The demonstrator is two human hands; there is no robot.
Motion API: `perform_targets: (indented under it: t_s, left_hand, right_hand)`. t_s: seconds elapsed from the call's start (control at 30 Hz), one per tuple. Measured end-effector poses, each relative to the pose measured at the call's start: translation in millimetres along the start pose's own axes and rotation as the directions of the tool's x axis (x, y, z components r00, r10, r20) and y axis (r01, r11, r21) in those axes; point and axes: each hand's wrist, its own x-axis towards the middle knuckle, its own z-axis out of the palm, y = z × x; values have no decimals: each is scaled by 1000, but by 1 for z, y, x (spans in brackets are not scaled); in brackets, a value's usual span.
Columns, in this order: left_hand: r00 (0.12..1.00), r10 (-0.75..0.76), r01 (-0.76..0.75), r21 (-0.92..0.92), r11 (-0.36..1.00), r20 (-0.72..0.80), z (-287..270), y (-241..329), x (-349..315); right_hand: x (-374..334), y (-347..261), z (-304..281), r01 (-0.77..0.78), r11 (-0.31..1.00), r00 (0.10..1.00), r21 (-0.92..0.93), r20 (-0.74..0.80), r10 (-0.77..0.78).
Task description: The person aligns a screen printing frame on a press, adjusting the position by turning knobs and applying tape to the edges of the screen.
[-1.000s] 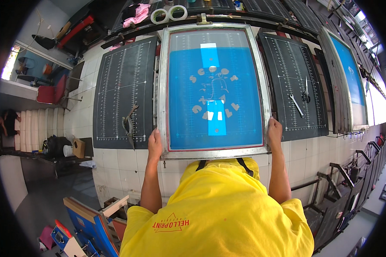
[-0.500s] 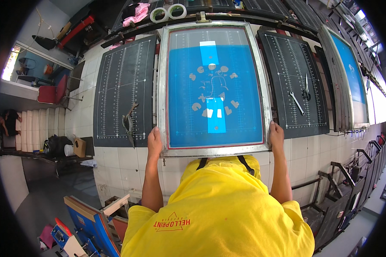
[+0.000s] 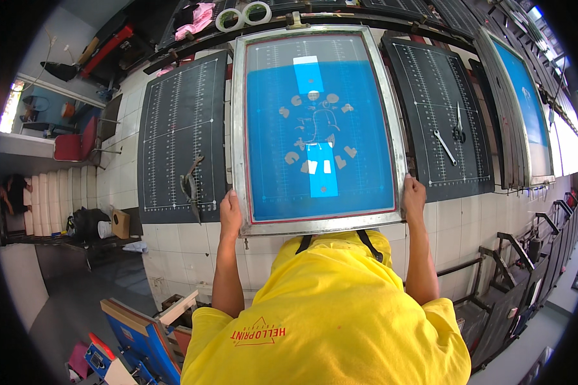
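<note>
In front of me lies a screen printing frame (image 3: 239, 138), a metal rim around blue-coated mesh with a round design of letters and shapes. Two pale blue rectangles show through the mesh, one above the design and one over its lower part. My left hand (image 3: 230, 212) grips the frame's near left corner, and the near right corner is in my right hand (image 3: 414, 197). Both thumbs lie up along the sides; the other fingers are partly hidden. Under the mesh, a dark board with white grid lines shows faintly.
Gridded black boards flank the frame. Locking pliers (image 3: 190, 186) lie on the left board (image 3: 180, 128); a wrench (image 3: 444, 147) and scissors (image 3: 459, 128) on the right board (image 3: 424, 83). Another blue screen (image 3: 523, 96) stands far right. Tape rolls (image 3: 256, 13) and pink cloth (image 3: 196, 19) sit at the back.
The view has shifted slightly, and the frame appears a little higher and tilted slightly differently. Both hands keep their hold on its near corners.
</note>
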Motion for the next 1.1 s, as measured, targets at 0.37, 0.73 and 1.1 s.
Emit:
perform_targets:
  t_s: [0.37, 0.73, 1.1]
  left_hand:
    - [999, -21, 20, 22, 1000, 38, -3, 2, 3]
    - [999, -30, 30, 3, 1000, 29, -2, -1, 2]
    - [1000, 7, -7, -18, 1000, -2, -1, -5, 3]
  right_hand:
    - [0, -1, -1, -3, 1000, 1000, 9, 6, 3]
    - [1, 0, 2, -12, 1000, 1000, -27, -17, 11]
    - [1, -1, 3, -32, 999, 999, -37, -25, 31]
